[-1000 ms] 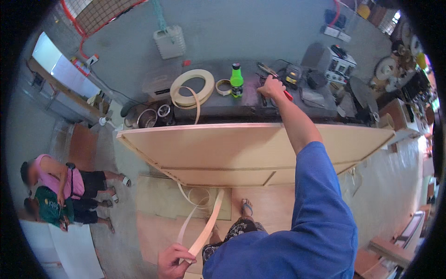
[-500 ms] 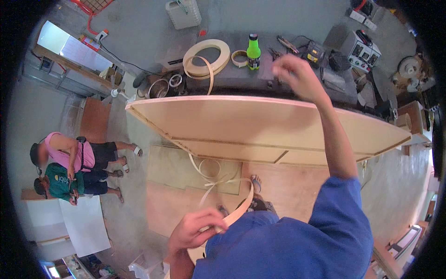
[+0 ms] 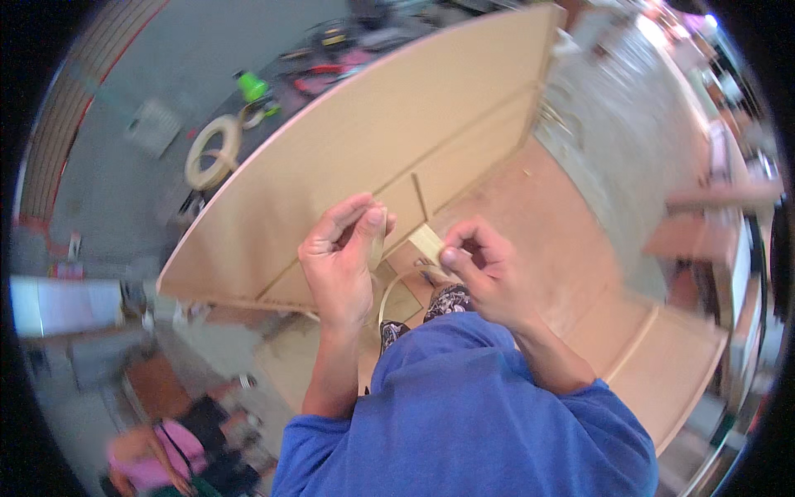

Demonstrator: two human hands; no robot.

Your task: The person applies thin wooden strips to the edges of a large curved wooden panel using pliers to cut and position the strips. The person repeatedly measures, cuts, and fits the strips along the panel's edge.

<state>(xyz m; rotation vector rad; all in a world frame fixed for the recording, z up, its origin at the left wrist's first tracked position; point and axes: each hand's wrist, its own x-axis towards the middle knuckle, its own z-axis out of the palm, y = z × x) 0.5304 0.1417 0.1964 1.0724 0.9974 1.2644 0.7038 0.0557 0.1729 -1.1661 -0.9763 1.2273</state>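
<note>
My left hand [image 3: 341, 258] is closed in a pinch on a cream edging strip [image 3: 378, 245], which shows edge-on between thumb and fingers. Below it a loop of thin strip hangs toward my legs. A flat pale end of strip [image 3: 426, 241] sticks out from my right hand [image 3: 489, 269], whose thumb and forefinger are pressed on it. Whether both hands hold one strip I cannot tell. Both hands are in front of my chest, before a large pale wooden panel [image 3: 331, 166] with narrow battens on its face. Neither hand appears to touch the panel.
Behind the panel are a roll of cream edging [image 3: 197, 162], a green bottle [image 3: 252, 86] and red-handled tools [image 3: 317, 81], all blurred. A person in a pink top [image 3: 157, 457] is at the lower left. Another wooden panel [image 3: 675, 352] lies at the right.
My view has turned to the right, so the panel now slants. My right hand has come back from over the bench and holds a strip end. My left hand has risen with its strip.
</note>
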